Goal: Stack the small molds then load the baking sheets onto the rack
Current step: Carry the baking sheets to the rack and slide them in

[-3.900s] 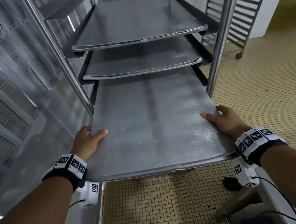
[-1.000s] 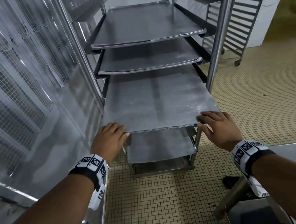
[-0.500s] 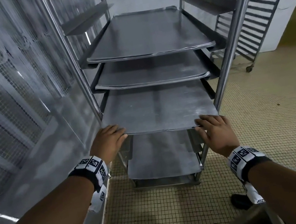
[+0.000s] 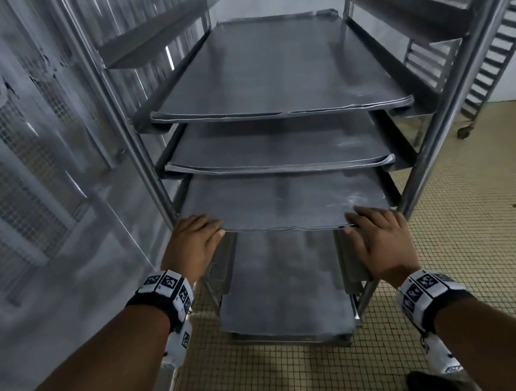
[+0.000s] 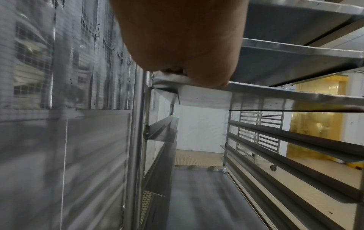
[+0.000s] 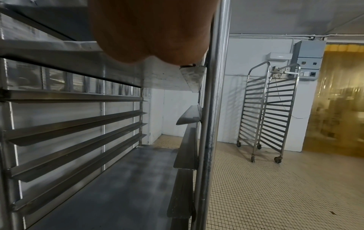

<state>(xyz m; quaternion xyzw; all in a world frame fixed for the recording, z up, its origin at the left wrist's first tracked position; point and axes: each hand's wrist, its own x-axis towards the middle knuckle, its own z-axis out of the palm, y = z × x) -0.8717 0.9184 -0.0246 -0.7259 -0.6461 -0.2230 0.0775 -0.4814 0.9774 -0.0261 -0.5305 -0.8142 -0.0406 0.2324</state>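
The steel rack (image 4: 122,115) holds a top baking sheet (image 4: 273,67), a second one (image 4: 276,148) under it, and a third sheet (image 4: 284,201) that both hands touch. My left hand (image 4: 196,239) rests on that sheet's front left corner, next to the left post. Fingers laid fairly straight, my right hand (image 4: 377,230) presses on the front right edge. In the left wrist view the left hand's palm (image 5: 181,38) meets the sheet's front rim (image 5: 275,93); the fingers are hidden. The right wrist view shows the right hand's palm (image 6: 149,31) beside the right post (image 6: 212,109). No small molds are in view.
Another sheet (image 4: 284,285) lies on the rack's lowest level, with empty runners above it (image 6: 78,124). A mesh-panelled metal wall (image 4: 9,167) stands close on the left. A second wheeled rack (image 6: 269,109) is at the back right, near a yellow strip curtain (image 6: 338,101). The floor is tiled.
The third sheet has slid deeper into the rack, from sticking far out to nearly flush with the front posts. Both hands went from gripping its sides to pressing on its front edge.
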